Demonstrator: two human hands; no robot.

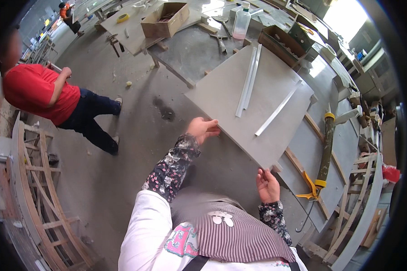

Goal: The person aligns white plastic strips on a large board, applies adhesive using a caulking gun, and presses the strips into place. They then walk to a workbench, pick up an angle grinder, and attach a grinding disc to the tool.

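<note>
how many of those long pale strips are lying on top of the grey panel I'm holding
3: two pale strips lie side by side near the grey panel's middle; one strip slants alone toward its right edge.

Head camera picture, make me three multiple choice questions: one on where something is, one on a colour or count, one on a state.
1. Where is the caulking gun?
A. right of the grey board
B. on the floor by the bystander
C. in the cardboard box

2. How many pale strips lie on the grey board?
A. one
B. three
C. six

3. What is the left hand doing?
A. hanging free
B. gripping the board's edge
C. holding a bottle

Answers: 1 A, it lies on the bench beyond the board's right side. 2 B, two together, one apart. 3 B, its fingers wrap the near edge; the right hand is at the near corner.
</note>
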